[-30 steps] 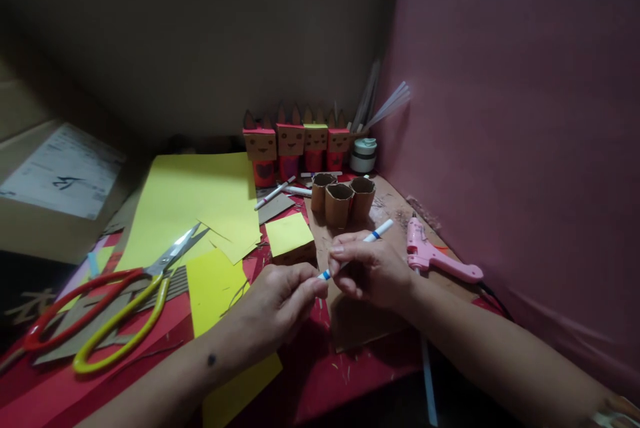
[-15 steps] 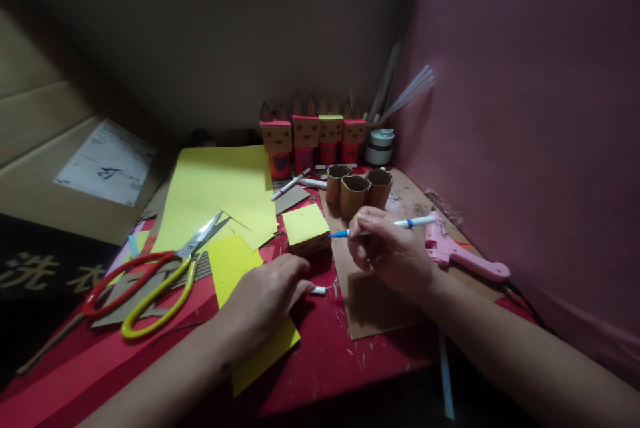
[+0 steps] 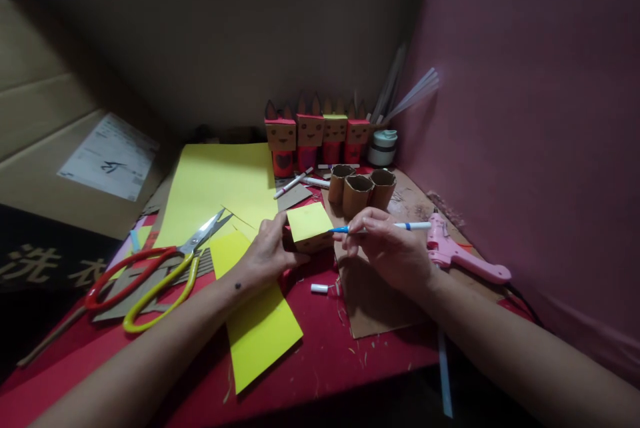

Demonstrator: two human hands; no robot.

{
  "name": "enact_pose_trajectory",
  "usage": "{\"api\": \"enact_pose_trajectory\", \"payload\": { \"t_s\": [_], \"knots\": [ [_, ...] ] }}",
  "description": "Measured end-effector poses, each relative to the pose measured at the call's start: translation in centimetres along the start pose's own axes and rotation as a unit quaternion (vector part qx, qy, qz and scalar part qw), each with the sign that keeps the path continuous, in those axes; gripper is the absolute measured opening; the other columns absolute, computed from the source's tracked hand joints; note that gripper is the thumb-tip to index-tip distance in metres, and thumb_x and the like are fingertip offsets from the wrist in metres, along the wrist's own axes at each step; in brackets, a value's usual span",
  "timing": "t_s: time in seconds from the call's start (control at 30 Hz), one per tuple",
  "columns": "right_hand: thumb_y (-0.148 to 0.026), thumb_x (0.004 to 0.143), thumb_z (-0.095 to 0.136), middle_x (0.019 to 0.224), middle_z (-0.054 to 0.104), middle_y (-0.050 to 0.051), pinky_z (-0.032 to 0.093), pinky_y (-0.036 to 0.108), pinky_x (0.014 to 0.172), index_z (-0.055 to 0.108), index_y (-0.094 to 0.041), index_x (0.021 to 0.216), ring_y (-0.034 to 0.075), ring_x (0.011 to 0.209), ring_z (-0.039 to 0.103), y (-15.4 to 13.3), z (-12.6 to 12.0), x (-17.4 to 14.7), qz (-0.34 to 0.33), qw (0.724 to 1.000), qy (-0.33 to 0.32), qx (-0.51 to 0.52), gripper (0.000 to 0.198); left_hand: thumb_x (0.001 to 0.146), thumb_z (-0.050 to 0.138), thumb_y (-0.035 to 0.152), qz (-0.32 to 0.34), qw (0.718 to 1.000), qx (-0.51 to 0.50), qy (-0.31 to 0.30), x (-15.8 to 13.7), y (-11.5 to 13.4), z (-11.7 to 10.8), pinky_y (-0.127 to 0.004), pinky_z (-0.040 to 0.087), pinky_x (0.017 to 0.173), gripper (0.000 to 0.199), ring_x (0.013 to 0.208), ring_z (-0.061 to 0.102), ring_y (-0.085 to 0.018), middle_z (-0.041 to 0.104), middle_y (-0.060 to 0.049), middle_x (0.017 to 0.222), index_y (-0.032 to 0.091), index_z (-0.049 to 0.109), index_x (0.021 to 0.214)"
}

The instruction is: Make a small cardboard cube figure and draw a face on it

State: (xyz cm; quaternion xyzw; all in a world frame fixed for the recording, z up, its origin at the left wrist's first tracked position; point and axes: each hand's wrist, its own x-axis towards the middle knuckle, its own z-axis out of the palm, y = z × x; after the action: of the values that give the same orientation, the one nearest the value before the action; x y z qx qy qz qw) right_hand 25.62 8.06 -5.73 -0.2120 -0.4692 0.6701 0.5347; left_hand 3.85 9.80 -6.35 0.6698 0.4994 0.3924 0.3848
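Observation:
My left hand grips the near left side of a small cardboard box topped with yellow paper. In my right hand is a white marker with a blue tip, held like a pen, its tip pointing left at the box's right edge. I cannot tell whether the tip touches it. A white marker cap lies on the red surface below the box. Three short cardboard tubes stand just behind my right hand, at the edge of a flat cardboard sheet.
Scissors with red and yellow handles lie left, over paper scraps. Behind them spreads a yellow sheet. Several cardboard figures line the back beside a pale green jar. A pink glue gun rests right, near the wall.
My left hand has moved from near the marker cap up to the box and taken hold of it. The cap now shows fully. The marker tip has risen slightly.

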Motion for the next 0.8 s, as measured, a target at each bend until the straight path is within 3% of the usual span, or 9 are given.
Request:
{"api": "enact_pose_trajectory", "payload": {
  "t_s": [0.23,0.33,0.53,0.8],
  "knots": [
    [-0.026,0.084,0.065,0.063,0.070,0.001,0.053,0.034,0.075,0.077,-0.021,0.083,0.017,0.066,0.067,-2.6,0.4,0.0,-0.046,0.998,-0.022,-0.021,0.012,0.073,0.080,0.036,-0.053,0.993,-0.103,-0.025,-0.9,3.5,-1.3,-0.045,0.049,0.101,0.063,0.120,0.063,-0.035,0.070,-0.015,0.127,0.016,0.058,0.129],
    [-0.024,0.089,0.066,0.069,0.073,0.001,0.053,0.034,0.080,0.076,-0.023,0.096,0.018,0.071,0.068,-3.5,1.1,-0.3,-0.092,0.993,-0.046,-0.065,0.012,0.078,0.077,0.037,-0.036,0.987,-0.144,-0.056,-1.3,4.2,-1.1,-0.047,0.045,0.106,0.061,0.126,0.059,-0.036,0.068,-0.012,0.133,0.019,0.059,0.133],
    [-0.024,0.093,0.068,0.082,0.073,0.001,0.053,0.032,0.075,0.071,-0.025,0.103,0.016,0.076,0.068,-1.5,1.3,-1.1,-0.164,0.978,-0.056,-0.118,0.010,0.084,0.072,0.038,-0.057,0.968,-0.236,-0.069,-2.6,3.8,0.7,-0.045,0.045,0.105,0.059,0.128,0.058,-0.034,0.066,-0.010,0.138,0.021,0.056,0.138],
    [-0.026,0.091,0.071,0.083,0.073,-0.001,0.055,0.029,0.067,0.069,-0.026,0.097,0.015,0.070,0.068,0.1,0.8,-1.3,-0.144,0.975,0.004,-0.167,0.006,0.083,0.077,0.036,-0.108,0.961,-0.247,-0.063,-3.4,3.3,1.5,-0.038,0.051,0.099,0.057,0.120,0.064,-0.029,0.070,-0.008,0.130,0.022,0.056,0.134]
  ]
}}
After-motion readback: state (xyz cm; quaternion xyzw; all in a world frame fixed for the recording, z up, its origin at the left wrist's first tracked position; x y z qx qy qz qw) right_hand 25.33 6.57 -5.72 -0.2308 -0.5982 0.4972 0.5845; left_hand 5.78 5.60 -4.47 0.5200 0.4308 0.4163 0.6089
